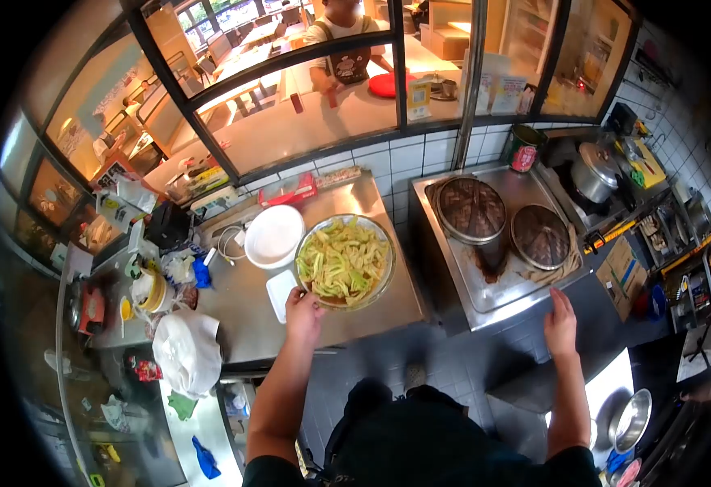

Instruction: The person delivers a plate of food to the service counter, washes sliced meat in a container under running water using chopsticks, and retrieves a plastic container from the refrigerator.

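Note:
My left hand (303,316) grips the near-left rim of a round bowl (391,264), with the fingers partly hidden at the edge. Sliced yellow-green vegetables (344,258) fill the bowl, which is over the steel counter's right part. A white lid or small tray (281,297) lies just left of that hand, and a white round bowl (275,235) sits behind it. Out to the right, my right hand (561,323) is in the air with fingers stretched and nothing in it. Nearest to it is a beige cloth (562,268) on the steel stove's edge.
Two dark round lids (470,209) (540,236) cover the steaming stove. A lidded pot (595,173) stands farther right. A cloth-covered container (186,352) occupies the left. Beyond the glass, a person (347,57) stands by a red plate (384,85).

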A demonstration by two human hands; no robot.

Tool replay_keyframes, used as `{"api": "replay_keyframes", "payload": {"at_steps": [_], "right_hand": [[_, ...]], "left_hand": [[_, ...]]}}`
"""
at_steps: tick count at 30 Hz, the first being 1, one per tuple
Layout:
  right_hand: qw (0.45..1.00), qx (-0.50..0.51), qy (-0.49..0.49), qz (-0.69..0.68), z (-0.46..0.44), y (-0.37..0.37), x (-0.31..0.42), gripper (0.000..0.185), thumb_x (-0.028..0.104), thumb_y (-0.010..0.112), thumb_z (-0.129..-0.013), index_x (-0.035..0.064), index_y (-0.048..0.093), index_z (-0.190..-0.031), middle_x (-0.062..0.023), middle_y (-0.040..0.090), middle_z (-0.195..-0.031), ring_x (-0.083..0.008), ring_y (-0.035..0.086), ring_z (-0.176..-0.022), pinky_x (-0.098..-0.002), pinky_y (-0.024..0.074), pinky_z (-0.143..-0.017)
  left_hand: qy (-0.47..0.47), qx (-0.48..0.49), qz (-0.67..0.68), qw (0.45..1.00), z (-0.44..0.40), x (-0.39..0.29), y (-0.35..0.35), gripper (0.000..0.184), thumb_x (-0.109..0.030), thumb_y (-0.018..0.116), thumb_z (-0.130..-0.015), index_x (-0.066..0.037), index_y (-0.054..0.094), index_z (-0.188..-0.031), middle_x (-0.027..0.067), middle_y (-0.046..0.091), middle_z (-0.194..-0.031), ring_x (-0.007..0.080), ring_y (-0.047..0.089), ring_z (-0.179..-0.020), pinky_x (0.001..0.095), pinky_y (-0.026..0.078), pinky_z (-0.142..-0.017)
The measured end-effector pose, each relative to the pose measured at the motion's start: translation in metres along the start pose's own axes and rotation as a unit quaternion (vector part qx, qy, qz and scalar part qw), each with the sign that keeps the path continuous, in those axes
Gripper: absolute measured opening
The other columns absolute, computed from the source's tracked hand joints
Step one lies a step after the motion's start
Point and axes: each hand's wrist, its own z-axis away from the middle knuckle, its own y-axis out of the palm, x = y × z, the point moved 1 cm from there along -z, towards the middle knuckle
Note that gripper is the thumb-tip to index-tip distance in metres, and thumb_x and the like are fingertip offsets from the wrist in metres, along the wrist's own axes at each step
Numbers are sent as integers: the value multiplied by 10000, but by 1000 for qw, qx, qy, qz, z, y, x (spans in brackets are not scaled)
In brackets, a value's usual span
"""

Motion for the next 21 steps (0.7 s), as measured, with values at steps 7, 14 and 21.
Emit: {"api": "replay_keyframes", "payload": {"at_steps": [7,14,21], "right_hand": [[981,6,183,70,49,19,-62,603,-93,498,-763,3,578,-1353,-235,595,-1352,-415,570,-1257,-452,470,-1068],[864,-5,480,154,201,16,-62,607,-102,448,-753,-28,583,-1340,-236,627,-1277,-381,618,-1181,-428,507,-986],[800,75,528,274,303,5,18,348,133,534,-943,-12,644,-1240,-185,697,-1134,-309,669,-1034,-367,533,-893]], "left_hand": [[-10,60,60,996,-182,-10,110,317,58,561,-881,-17,517,-1186,126,656,-1123,218,691,-897,328,546,-652],[2,82,108,991,-366,-5,193,290,47,556,-888,-14,513,-1168,139,651,-1092,255,698,-917,348,604,-689],[-13,74,36,996,-497,13,229,239,18,559,-897,-28,512,-1127,130,634,-1101,232,672,-892,374,583,-664]]}}
